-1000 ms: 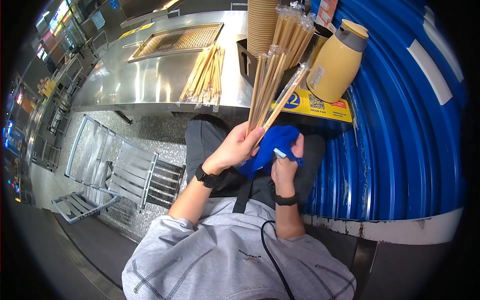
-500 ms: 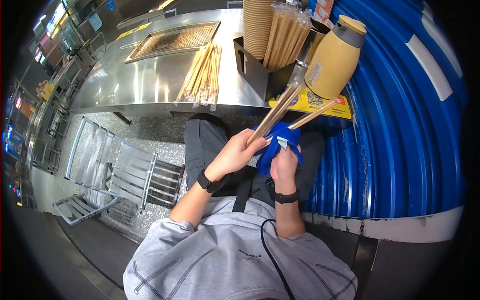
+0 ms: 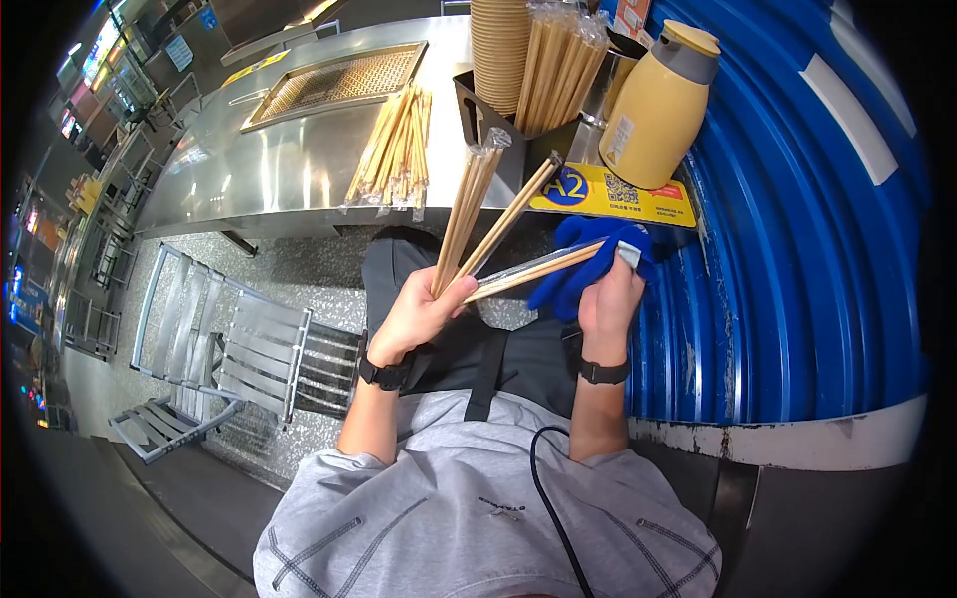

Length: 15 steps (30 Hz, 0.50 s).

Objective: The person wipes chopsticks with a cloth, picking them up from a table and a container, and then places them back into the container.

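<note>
"What's the surface?"
"A steel table with a grill grate set in its top. A heap of wrapped chopsticks lies along its near edge; its right end bears a black caddy with paper cups, a yellow jug and an A2 card."
"The hands?"
"Before the table's near edge. The left hand grasps fanned wooden chopsticks; the right hand has its fingers curled on a blue cloth. Some sticks reach the cloth; whether it's pinching them, I can't quite tell."
"And around?"
"A slatted folding chair before the table's left part, a blue corrugated wall to its right."
</note>
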Each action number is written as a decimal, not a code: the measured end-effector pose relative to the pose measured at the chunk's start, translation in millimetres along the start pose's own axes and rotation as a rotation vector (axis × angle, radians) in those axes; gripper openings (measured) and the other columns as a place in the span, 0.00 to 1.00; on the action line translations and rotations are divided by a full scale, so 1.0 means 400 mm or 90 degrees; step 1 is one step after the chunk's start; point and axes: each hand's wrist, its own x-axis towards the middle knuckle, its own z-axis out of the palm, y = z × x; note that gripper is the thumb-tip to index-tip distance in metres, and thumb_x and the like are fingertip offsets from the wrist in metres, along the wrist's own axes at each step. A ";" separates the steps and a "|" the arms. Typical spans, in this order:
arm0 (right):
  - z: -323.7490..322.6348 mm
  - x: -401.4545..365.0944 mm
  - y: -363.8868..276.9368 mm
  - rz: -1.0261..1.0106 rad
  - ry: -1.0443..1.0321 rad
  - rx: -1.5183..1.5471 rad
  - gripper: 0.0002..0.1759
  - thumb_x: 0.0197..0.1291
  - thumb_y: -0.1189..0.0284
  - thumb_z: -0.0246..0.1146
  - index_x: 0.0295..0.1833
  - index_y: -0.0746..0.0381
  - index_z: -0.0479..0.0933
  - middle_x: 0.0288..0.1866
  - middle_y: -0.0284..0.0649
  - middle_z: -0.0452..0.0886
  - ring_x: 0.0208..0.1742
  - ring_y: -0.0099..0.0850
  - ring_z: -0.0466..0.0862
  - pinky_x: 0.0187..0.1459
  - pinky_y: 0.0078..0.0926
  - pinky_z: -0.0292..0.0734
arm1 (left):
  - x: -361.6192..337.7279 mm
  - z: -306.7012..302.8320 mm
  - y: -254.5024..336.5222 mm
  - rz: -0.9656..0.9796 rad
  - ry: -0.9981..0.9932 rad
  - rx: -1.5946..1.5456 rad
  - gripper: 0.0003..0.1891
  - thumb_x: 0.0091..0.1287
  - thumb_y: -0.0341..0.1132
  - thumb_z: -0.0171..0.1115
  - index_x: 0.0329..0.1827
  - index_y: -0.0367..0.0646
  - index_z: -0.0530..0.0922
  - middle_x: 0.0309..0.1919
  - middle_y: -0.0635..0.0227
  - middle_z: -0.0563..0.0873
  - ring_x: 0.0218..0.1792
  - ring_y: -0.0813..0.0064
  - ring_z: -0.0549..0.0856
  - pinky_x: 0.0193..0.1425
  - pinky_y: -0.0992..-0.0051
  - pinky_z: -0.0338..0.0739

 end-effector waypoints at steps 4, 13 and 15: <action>-0.012 -0.070 0.093 0.052 -0.023 -0.037 0.06 0.69 0.73 0.55 0.46 0.60 0.76 0.41 0.31 0.79 0.44 0.23 0.78 0.50 0.20 0.73 | 0.024 0.040 -0.010 0.038 0.008 -0.052 0.14 0.72 0.39 0.57 0.28 0.43 0.73 0.17 0.81 0.70 0.18 0.91 0.66 0.20 0.84 0.58; -0.010 -0.015 0.060 0.077 -0.031 0.005 0.21 0.74 0.58 0.45 0.53 0.64 0.73 0.49 0.40 0.80 0.51 0.32 0.80 0.55 0.31 0.75 | 0.017 0.035 -0.016 -0.043 -0.037 -0.126 0.14 0.73 0.39 0.55 0.28 0.46 0.71 0.16 0.83 0.66 0.16 0.91 0.62 0.19 0.84 0.55; 0.005 0.023 0.024 0.020 0.009 0.028 0.20 0.74 0.59 0.44 0.52 0.64 0.73 0.49 0.40 0.80 0.51 0.32 0.80 0.54 0.31 0.75 | 0.016 0.028 -0.015 -0.049 -0.033 -0.133 0.13 0.73 0.39 0.55 0.28 0.46 0.71 0.16 0.83 0.66 0.16 0.91 0.62 0.19 0.84 0.55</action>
